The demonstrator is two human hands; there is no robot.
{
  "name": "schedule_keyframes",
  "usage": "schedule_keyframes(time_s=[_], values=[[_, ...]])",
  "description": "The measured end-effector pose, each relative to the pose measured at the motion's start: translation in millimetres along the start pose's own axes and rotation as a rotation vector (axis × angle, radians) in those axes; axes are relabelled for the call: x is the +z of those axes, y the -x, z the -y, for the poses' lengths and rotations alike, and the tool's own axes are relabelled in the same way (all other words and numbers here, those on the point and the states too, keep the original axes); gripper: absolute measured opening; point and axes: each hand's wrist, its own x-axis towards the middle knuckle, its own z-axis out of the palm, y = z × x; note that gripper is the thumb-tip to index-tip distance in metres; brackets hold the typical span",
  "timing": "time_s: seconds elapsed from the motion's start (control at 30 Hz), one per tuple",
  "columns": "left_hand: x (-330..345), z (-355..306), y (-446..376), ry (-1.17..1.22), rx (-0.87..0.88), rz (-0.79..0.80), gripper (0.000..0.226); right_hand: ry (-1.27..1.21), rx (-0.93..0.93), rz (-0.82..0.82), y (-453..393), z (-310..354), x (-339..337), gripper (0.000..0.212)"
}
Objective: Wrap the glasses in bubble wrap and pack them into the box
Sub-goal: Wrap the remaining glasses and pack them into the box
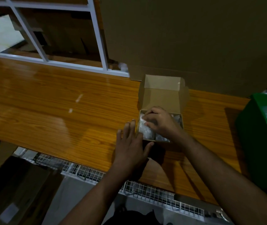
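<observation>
Wood table (48, 101): open box (162, 95) w/ bubble-wrapped bundles (145, 130); right hand (158, 122) inside.

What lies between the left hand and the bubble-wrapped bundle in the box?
In the head view, only the box's left wall separates them: the left hand lies flat against its outside, and the wrapped bundle sits just inside under the right hand.

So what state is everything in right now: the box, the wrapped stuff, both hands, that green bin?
Cardboard box: on the wooden table, lid flipped open and standing up at the back.
Bubble-wrapped bundle: inside the box, at its left side.
Right hand: in the box, fingers curled on the bundle.
Left hand: fingers straight, flat against the box's left wall.
Green bin: open, holding clear wrap.
</observation>
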Motion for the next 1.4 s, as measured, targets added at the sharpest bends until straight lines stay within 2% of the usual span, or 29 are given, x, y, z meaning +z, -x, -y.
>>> schedule_keyframes(time_s=[0.1, 0.2, 0.3, 0.57, 0.73, 0.83, 0.93, 1.07, 1.27, 1.4], values=[[-5.7, 0.4, 4.2, 0.054, 0.013, -0.008, 0.068, -0.051, -0.001, -0.001, 5.5, 2.6, 0.2, 0.023], [-9.4, -0.4, 8.8, 0.251, 0.04, -0.088, 0.05, -0.091, 0.076, 0.024, -1.0, 4.2, 6.0, 0.029], [-11.7, -1.1, 11.0, 0.389, 0.049, -0.072, 0.053, -0.073, 0.132, 0.052, -10.0, 4.0, 10.1, 0.035], [-0.7, -6.3, 9.4, 0.42, -0.003, 0.036, 0.06, 0.031, 0.147, 0.122, -18.6, 11.8, 5.8, 0.035], [5.3, -9.5, 11.7, 0.37, -0.019, 0.073, 0.053, 0.163, 0.162, 0.181, -15.6, 17.3, 4.8, 0.042], [3.8, -9.9, 9.9, 0.318, -0.028, 0.083, 0.045, -0.045, 0.172, 0.206, -12.5, 9.4, -2.0, 0.031], [3.1, -10.8, 9.4, 0.296, -0.023, 0.098, 0.04, -0.254, 0.279, 0.12, -9.4, 4.5, -6.8, 0.019], [5.0, -9.8, 9.4, 0.323, -0.01, 0.097, 0.037, -0.326, 0.441, -0.007, -16.7, 13.8, 2.7, 0.012], [5.6, -8.0, 6.6, 0.337, -0.011, 0.133, 0.045, -0.129, 0.62, -0.02, -34.9, 18.9, 14.6, 0.007], [6.9, -2.8, 7.8, 0.349, -0.018, 0.17, 0.063, 0.003, 0.56, -0.039, -32.1, 26.6, 24.0, 0.009]])
